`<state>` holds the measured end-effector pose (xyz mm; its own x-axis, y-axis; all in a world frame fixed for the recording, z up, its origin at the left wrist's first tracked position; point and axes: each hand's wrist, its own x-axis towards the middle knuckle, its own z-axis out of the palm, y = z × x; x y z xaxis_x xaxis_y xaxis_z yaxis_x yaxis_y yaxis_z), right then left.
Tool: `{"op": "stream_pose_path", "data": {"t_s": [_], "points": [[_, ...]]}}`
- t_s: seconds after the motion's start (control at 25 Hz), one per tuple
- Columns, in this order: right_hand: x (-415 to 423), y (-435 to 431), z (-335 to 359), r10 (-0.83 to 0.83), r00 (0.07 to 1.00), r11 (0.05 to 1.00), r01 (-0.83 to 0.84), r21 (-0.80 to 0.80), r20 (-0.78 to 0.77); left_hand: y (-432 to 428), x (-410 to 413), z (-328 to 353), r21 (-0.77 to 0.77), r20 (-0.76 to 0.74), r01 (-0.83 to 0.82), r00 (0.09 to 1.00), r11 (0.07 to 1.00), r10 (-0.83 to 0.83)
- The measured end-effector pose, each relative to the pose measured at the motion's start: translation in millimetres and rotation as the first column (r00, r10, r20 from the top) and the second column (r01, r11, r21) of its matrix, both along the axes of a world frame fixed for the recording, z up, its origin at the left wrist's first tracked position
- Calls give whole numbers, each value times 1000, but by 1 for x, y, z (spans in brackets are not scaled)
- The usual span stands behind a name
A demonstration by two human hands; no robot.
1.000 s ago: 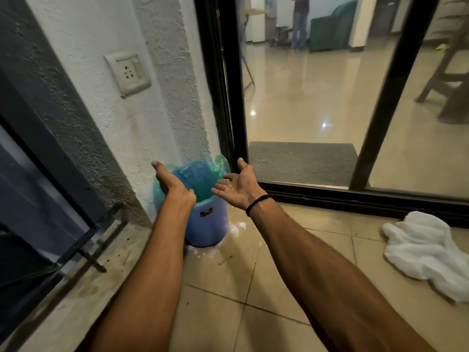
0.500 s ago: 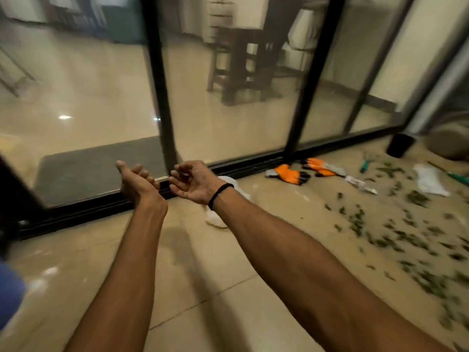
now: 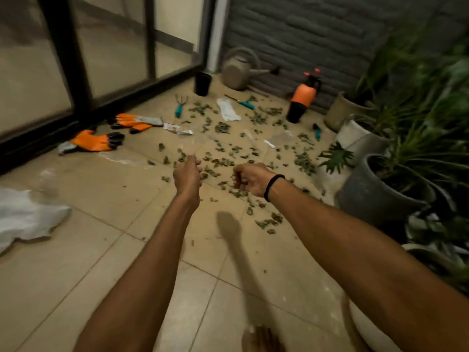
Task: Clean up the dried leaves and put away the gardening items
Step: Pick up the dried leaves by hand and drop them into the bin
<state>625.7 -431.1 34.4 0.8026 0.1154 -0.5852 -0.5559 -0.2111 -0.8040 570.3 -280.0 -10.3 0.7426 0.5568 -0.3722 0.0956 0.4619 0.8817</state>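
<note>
- Balcony-type spot with a beige tiled floor (image 3: 101,250). There's a black-framed glass door (image 3: 63,59) on the left, a grey brick wall (image 3: 330,34) at the far end, and potted plants (image 3: 418,123) down the right.
- The dried leaves (image 3: 223,153) are scattered over the tiles from right around my hands out to the far wall.
- Gardening stuff lies among them: orange gloves (image 3: 94,142) by the door track, a teal hand rake (image 3: 179,107), and an orange sprayer (image 3: 302,97) by the wall. A watering can (image 3: 238,69) and a black pot (image 3: 202,83) sit in the far corner.
- A second ago I was facing the blue bin with my palms up. Now I've swung round to the leafy corner, and my left hand (image 3: 187,177) and right hand (image 3: 251,179) are palms down, fingers loosely curled, holding nothing I can see.
- Textures: the tiles are glossy and the leaves are small and crinkled. There's a crumpled white cloth (image 3: 25,219) near left and a round matte grey planter (image 3: 375,196) on the right.
</note>
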Motion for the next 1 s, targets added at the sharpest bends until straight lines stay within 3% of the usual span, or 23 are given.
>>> {"op": "stream_pose_path", "data": {"t_s": [0.12,0.2,0.28,0.36,0.48,0.56,0.64,0.72,0.92,1.0], "points": [[7,-74,-8,-112,991,979,122,-165,69,-66,21,-17,219,-68,263,965,940,-254],[12,-112,-36,-165,982,951,184,-249,97,-97,25,-25,441,-152,422,905,792,-398],[9,-139,-74,-173,981,920,194,-340,91,-116,25,-32,654,-296,542,825,527,-482],[2,-161,-111,-104,988,871,146,-469,114,-128,26,-37,739,-485,642,717,203,-501],[-12,-176,-144,-112,973,816,205,-540,200,-140,43,-43,680,-705,706,554,-199,-443],[-21,-175,-167,-115,957,810,246,-532,268,-147,60,-47,610,-785,714,485,-344,-384],[-33,-168,-185,-29,957,812,192,-552,290,-159,77,-52,562,-825,716,453,-414,-338],[-42,-164,-197,72,948,806,128,-577,311,-174,87,-63,571,-821,710,475,-413,-317],[-43,-174,-210,296,884,734,32,-679,361,-198,68,-130,646,-746,734,549,-209,-377],[-45,-175,-209,327,871,719,23,-695,367,-200,54,-149,683,-713,707,589,-186,-381]]}}
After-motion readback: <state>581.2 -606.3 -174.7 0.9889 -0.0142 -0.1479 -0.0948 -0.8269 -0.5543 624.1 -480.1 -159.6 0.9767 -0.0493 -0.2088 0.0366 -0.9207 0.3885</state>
